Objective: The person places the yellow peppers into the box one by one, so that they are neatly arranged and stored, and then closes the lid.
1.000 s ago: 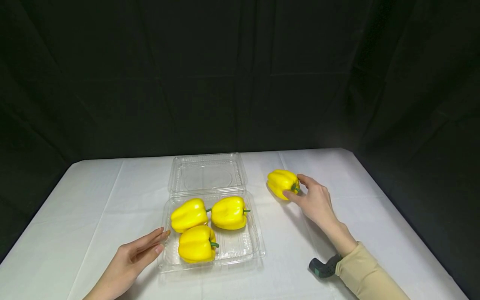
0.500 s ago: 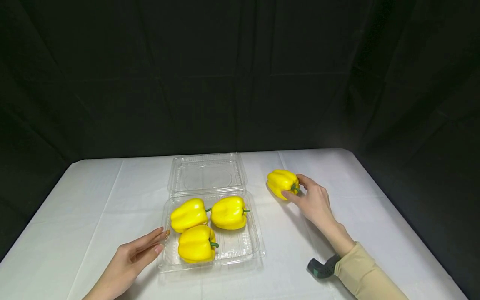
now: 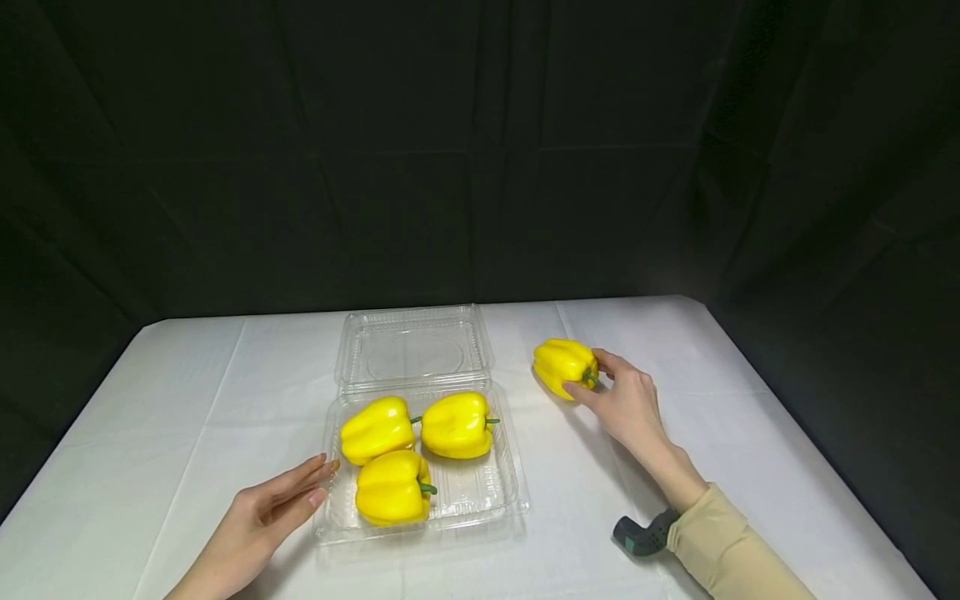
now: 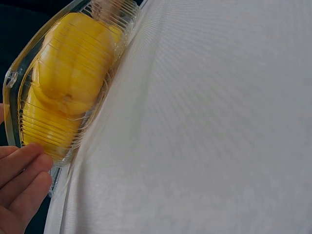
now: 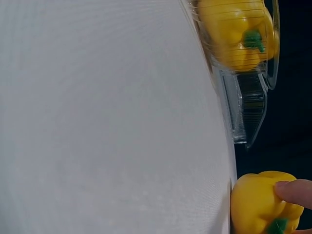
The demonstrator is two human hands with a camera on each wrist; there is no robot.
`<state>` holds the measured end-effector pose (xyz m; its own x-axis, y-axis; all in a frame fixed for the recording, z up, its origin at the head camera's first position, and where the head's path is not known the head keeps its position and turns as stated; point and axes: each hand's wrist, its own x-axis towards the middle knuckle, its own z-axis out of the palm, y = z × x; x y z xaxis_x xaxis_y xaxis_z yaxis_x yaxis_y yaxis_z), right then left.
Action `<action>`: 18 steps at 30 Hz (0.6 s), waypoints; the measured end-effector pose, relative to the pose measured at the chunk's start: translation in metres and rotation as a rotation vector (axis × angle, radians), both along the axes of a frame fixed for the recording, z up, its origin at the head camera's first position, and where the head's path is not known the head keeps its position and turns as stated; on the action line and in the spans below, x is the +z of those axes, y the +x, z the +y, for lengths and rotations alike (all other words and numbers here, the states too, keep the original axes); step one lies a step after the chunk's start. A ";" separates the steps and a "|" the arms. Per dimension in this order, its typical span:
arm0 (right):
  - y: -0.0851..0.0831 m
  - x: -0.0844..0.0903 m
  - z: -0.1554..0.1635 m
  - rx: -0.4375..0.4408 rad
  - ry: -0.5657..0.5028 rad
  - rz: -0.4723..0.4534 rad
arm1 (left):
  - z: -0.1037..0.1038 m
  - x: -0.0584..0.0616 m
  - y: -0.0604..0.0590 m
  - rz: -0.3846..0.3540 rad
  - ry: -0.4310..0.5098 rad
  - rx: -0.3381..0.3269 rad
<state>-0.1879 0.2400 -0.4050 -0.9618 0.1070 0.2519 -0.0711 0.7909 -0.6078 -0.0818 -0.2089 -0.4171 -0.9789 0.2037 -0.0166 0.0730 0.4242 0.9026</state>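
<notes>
I see the loose pepper (image 3: 564, 366) lying on its side on the counter (image 3: 187, 392), right of the tray (image 3: 517, 492) and apart from it. Its long axis runs roughly left to right, stem end toward my right hand (image 3: 628, 402). That hand is the nearer one by far: it sits directly right of the pepper, thumb and fingertips curled onto the stem end, touching it in a pinch; the right wrist view confirms a fingertip (image 5: 295, 191) on the skin. The pepper rests on the counter, not lifted.

My left hand (image 3: 258, 521) lies at the tray's near left corner, fingers straight and together, tips touching the rim, holding nothing. The tray holds three peppers (image 3: 397, 454); its lid (image 3: 412, 346) lies open behind
</notes>
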 end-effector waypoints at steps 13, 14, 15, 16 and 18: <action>-0.001 -0.001 0.002 0.002 -0.014 0.013 | 0.000 0.000 0.000 -0.004 0.019 -0.010; -0.001 -0.002 0.003 0.001 -0.017 0.015 | 0.000 0.000 0.000 -0.002 0.025 -0.014; -0.001 -0.002 0.003 0.000 -0.021 0.019 | 0.000 0.000 0.000 0.000 0.030 -0.017; -0.001 -0.003 0.003 0.001 -0.023 0.023 | 0.000 0.000 0.000 0.005 0.032 -0.021; 0.000 -0.004 0.003 0.002 -0.030 0.031 | 0.000 0.000 -0.001 0.014 0.035 -0.025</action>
<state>-0.1878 0.2434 -0.4089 -0.9537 0.1130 0.2788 -0.0922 0.7725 -0.6283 -0.0824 -0.2092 -0.4175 -0.9735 0.2285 0.0048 0.0960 0.3900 0.9158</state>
